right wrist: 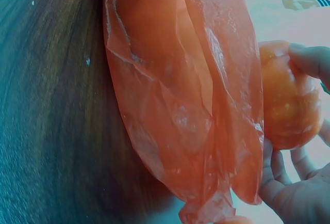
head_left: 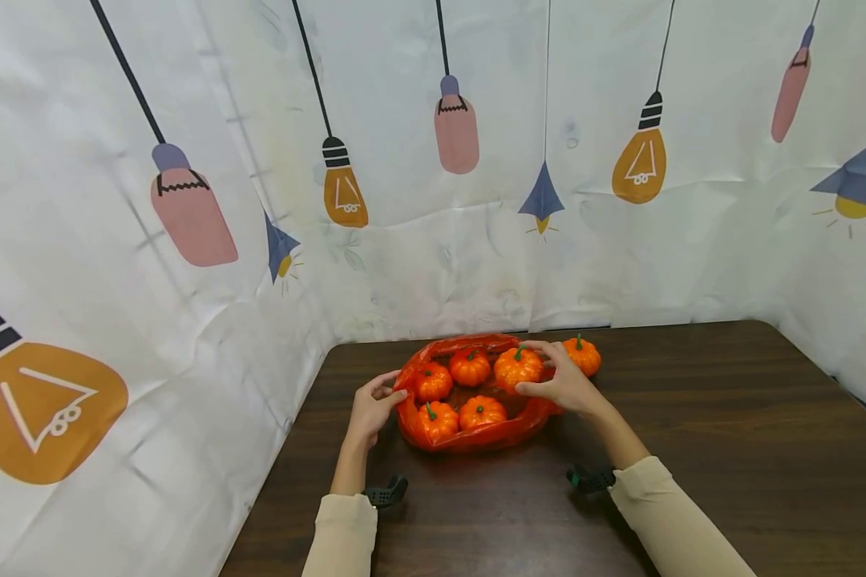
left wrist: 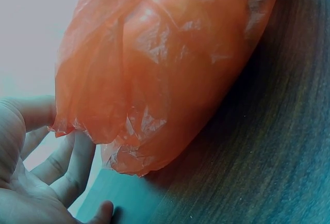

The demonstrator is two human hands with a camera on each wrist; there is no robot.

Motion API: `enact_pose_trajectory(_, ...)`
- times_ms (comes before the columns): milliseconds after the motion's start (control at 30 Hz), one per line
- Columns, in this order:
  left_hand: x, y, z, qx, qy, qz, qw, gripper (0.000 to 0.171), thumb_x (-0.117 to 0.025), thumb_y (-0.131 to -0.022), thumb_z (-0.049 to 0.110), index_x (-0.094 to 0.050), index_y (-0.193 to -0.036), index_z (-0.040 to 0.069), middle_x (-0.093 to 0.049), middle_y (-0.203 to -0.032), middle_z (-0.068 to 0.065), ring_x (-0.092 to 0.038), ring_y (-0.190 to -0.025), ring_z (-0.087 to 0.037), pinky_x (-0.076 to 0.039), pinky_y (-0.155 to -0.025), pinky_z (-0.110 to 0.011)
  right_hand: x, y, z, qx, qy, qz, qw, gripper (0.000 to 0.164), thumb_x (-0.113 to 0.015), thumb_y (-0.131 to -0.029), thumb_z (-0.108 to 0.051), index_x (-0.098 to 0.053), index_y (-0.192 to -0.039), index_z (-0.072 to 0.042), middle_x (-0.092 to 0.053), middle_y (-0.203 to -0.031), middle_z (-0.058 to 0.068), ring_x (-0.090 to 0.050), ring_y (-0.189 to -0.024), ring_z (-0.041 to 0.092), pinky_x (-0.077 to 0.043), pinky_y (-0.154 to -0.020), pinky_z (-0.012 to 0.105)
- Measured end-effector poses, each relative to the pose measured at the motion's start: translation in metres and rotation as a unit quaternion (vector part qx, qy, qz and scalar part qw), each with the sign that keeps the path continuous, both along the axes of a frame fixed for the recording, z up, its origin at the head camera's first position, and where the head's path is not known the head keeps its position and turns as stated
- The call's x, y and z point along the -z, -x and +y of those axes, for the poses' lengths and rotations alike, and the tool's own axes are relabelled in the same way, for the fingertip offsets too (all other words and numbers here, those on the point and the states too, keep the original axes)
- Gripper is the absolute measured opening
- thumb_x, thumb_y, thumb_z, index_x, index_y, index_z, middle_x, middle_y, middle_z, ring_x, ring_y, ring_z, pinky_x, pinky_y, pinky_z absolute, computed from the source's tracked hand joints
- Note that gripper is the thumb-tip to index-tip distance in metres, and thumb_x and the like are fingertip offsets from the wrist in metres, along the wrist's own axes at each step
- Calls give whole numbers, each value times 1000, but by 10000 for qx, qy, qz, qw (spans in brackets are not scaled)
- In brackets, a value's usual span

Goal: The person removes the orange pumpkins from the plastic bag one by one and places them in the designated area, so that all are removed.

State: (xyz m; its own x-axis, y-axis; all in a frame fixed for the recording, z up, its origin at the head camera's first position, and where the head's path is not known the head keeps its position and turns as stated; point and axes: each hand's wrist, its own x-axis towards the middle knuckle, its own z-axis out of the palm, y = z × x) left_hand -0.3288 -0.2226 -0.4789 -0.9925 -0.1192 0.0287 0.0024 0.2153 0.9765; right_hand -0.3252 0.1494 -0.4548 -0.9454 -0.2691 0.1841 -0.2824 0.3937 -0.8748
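An orange-red plastic bag (head_left: 494, 437) lies open on the table, its mouth facing up. My left hand (head_left: 370, 410) pinches the bag's left edge between thumb and fingers; in the left wrist view the thin film (left wrist: 154, 79) hangs by that hand (left wrist: 41, 177). Over the right side of the mouth, my right hand (head_left: 568, 383) grips a small orange pumpkin (head_left: 517, 369) with a green stem. The right wrist view shows this ribbed pumpkin (right wrist: 286, 100) between thumb and fingers, just past the bag wall (right wrist: 170, 105). Several similar pumpkins (head_left: 483, 411) sit inside the bag.
Another small pumpkin (head_left: 583, 355) stands on the table outside the bag, behind my right hand. The dark wooden table (head_left: 729, 417) reaches far to the right. A white sheet (head_left: 418, 272) printed with lamps hangs along the back and left side.
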Motion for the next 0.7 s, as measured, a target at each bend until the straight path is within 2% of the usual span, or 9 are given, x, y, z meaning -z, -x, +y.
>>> enact_pose_trajectory(233, 2, 1, 0, 13, 3, 35, 10000, 41, -76, -90, 9, -70, -130, 11, -66, -85, -4, -59, -81, -16, -53, -80, -36, -3, -3, 8, 76, 111, -134, 9998, 74, -83, -85, -36, -47, -148, -25, -31, -153, 17, -38, -130, 44, -48, -93, 54)
enact_pose_trajectory(433, 2, 1, 0, -6, 3, -15, 10000, 41, -77, -90, 9, -71, -130, 14, -65, -86, -4, -58, -82, -17, -52, -80, -35, -5, -4, 17, 157, 128, -79, 9998, 75, -83, -86, -34, -45, -150, -22, -30, -155, 19, -38, -133, 45, -47, -95, 58)
enact_pose_trajectory(700, 2, 1, -1, 14, 71, -22, 10000, 41, -76, -90, 10, -70, -131, 13, -65, -86, -4, -58, -83, -16, -51, -81, -37, -7, -4, 28, 239, 181, -12, 9996, 74, -82, -88, -31, -45, -151, -21, -30, -153, 23, -40, -129, 44, -51, -90, 51)
